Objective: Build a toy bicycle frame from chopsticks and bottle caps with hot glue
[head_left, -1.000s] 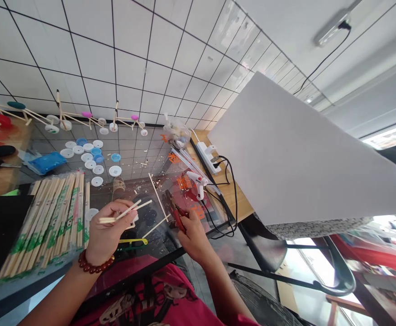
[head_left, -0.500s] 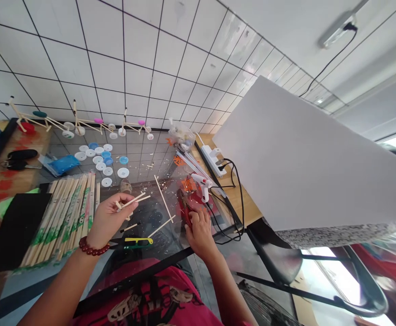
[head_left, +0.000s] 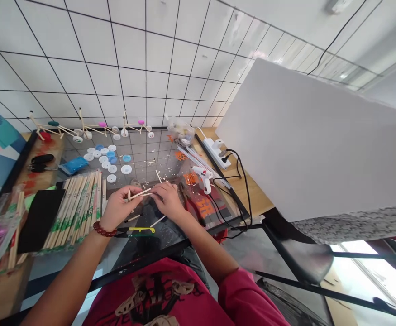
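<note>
My left hand, with a dark red bead bracelet at the wrist, is closed on a few thin wooden sticks that point to the right. My right hand reaches in from the other side, its fingers closed at the far ends of the same sticks; its fingertips partly hide them. Red-handled pliers lie on the glass table just right of my right hand. Below both hands rests a yellow-handled cutting tool, close to a loose wooden stick.
A white glue gun stands at the right with its black cable, near a power strip. Bundles of packaged chopsticks lie left. Farther back are blue and white bottle caps and small stick models along the wall.
My right hand has let go of the pliers and moved left and up to the sticks in my left hand. The pliers now lie on the table. The camera view has shifted.
</note>
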Tool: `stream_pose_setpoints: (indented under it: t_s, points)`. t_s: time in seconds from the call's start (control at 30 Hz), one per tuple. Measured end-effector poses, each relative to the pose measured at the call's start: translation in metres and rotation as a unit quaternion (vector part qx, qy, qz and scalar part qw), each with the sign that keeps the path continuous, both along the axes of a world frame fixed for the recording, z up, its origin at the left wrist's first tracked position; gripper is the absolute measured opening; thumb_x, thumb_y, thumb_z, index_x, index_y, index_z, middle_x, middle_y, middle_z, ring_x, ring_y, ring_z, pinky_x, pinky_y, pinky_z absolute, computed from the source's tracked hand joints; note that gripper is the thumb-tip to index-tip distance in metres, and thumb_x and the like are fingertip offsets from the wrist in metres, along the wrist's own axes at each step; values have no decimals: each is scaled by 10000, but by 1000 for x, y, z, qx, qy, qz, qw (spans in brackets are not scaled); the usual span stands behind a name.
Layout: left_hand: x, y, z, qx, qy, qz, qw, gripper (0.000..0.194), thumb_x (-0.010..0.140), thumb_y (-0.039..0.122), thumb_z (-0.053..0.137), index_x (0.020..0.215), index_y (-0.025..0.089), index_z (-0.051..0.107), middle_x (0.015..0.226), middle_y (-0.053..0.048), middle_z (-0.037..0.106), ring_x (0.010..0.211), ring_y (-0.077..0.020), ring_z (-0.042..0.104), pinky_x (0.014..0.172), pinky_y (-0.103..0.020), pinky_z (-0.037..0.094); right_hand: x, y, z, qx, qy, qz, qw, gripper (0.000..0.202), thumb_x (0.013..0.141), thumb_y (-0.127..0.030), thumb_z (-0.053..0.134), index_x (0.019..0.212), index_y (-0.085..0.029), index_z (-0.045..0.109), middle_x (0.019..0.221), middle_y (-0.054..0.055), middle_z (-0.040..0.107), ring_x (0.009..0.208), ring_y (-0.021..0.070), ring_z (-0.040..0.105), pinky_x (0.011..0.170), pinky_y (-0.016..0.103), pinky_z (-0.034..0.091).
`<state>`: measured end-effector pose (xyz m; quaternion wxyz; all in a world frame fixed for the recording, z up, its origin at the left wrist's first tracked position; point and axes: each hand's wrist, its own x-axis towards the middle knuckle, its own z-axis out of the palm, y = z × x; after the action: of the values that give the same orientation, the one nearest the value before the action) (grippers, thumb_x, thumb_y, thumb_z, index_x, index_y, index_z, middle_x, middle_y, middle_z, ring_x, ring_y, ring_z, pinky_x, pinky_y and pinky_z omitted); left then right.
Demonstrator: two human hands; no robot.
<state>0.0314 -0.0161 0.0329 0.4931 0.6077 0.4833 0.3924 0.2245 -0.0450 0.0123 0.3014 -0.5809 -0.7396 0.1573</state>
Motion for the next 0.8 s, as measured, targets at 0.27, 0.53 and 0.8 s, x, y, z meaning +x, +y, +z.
stream_pose_setpoints:
  t_s: [0.27,0.53,0.8]
  points:
    - [-15,13,-20,12,64,-54,996,855,668,391,822,1430,218,474,1284,-152,658,1174,-316,637,1021,-496,497,5,5,-15,-11,-48,-34,998,136,958,-284,612,998,-265,741,1258,35,671,1204,218,499,965,392,281]
    - [0,2,-15,161,166,-22,973,491,709,398,765,1148,198,677,1178,-123,690,1070,-317,655,993,-474,501,25,1,-20,-31,-51,-101,993,226,899,-305,672,1121,-272,702,1308,62,648,1228,256,486,1001,456,273]
    - [-4,1,-15,209,235,-41,948,675,668,400,809,1299,242,627,1280,-125,656,1119,-343,643,1008,-472,497,28,-1,-16,-10,-73,-105,992,184,915,-233,605,1054,-261,721,1294,74,631,1229,280,451,1006,484,240]
